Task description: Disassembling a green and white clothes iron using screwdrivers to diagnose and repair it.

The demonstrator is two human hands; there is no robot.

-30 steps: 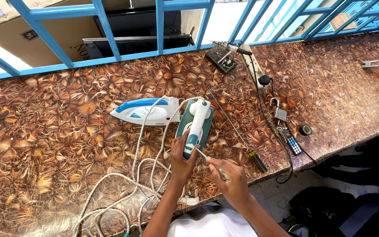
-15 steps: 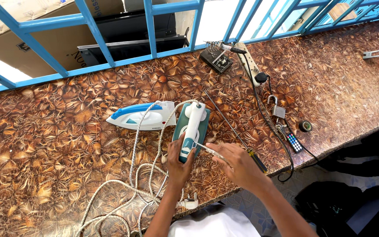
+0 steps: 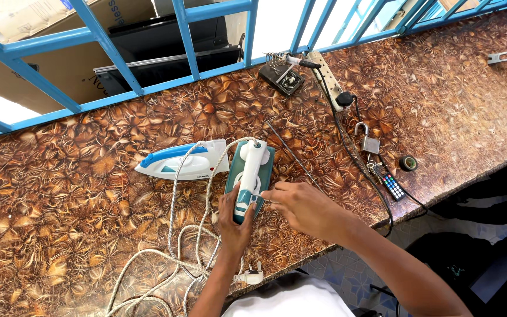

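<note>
My left hand (image 3: 234,220) grips the near end of the green and white iron (image 3: 250,179), palm against its side and fingers curled shut around the base, so the iron sits pinned on the patterned brown counter (image 3: 60,194). My right hand (image 3: 303,205) reaches in from the right of that iron, fingers bent loosely with the fingertips (image 3: 267,196) pinched at the rear of its handle; something thin seems to be between them, but I cannot tell what it is.

Everything else I place from the green and white iron. Just to its left, nearly touching, lies a blue and white iron (image 3: 180,162), nose pointing away to the left. White cords (image 3: 177,235) loop across the counter on the near left side, ending in a white plug (image 3: 253,275) by the counter edge below my left wrist. To its right lies a thin metal rod (image 3: 293,154), and further right a padlock (image 3: 370,141), a small remote (image 3: 392,186) and a roll of dark tape (image 3: 408,163). Beyond it, toward the blue window bars (image 3: 183,35), stands a soldering iron holder (image 3: 281,75) with a white power strip (image 3: 330,82) beside it; a black cable (image 3: 353,158) runs down from there. No container shows near the iron.
</note>
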